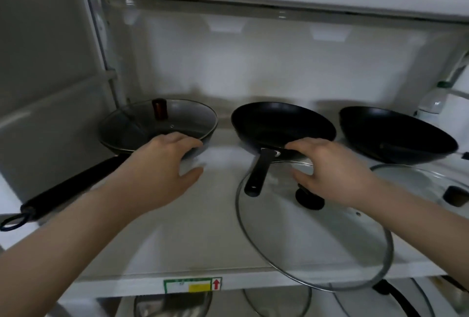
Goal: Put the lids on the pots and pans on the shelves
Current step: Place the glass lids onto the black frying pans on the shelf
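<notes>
glass lid (pixel 330 235) knob (pixel 310 200) partly hidden under right hand (pixel 327 172)

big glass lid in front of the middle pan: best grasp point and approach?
Likely the black knob at the centre of the glass lid, taken from above. The lid lies flat, dome up, on the shelf, so the knob stands proud, while the thin metal rim gives little to hold. The right hand hovers just above the knob, fingers spread, beside the middle pan's handle.
</notes>
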The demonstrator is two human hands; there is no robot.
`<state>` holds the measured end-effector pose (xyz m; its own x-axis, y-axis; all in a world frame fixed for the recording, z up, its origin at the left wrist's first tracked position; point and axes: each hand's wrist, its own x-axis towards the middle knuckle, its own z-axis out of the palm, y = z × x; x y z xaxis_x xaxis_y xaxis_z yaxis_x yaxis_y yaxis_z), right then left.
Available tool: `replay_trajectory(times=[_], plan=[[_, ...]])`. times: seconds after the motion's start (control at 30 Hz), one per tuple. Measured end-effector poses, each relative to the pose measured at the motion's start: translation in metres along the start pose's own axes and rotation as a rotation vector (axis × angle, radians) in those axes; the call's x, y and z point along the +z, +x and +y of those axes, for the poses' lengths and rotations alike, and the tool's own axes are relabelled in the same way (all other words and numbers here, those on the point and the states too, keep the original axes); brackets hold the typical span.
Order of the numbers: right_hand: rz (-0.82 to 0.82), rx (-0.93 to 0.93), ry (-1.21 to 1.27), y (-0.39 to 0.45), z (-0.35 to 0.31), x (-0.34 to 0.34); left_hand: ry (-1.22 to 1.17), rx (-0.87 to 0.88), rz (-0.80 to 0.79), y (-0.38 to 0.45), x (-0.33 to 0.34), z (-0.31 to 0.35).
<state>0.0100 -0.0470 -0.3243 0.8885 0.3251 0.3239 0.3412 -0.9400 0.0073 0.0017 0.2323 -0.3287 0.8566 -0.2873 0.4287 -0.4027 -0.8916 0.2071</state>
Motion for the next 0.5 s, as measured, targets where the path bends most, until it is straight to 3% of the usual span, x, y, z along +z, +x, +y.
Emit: replay_trajectory(times=[0.4, 0.5], plan=[[-0.172, 0.089, -0.003, -0.036, 0.097, 0.013, 0.006, -0.079, -0.067, 0.038, 0.066, 0.098], [-0.294, 0.140, 0.052, -0.038, 0.103, 0.026, 0.072, -0.170, -0.196, 0.050, 0.086, 0.110]])
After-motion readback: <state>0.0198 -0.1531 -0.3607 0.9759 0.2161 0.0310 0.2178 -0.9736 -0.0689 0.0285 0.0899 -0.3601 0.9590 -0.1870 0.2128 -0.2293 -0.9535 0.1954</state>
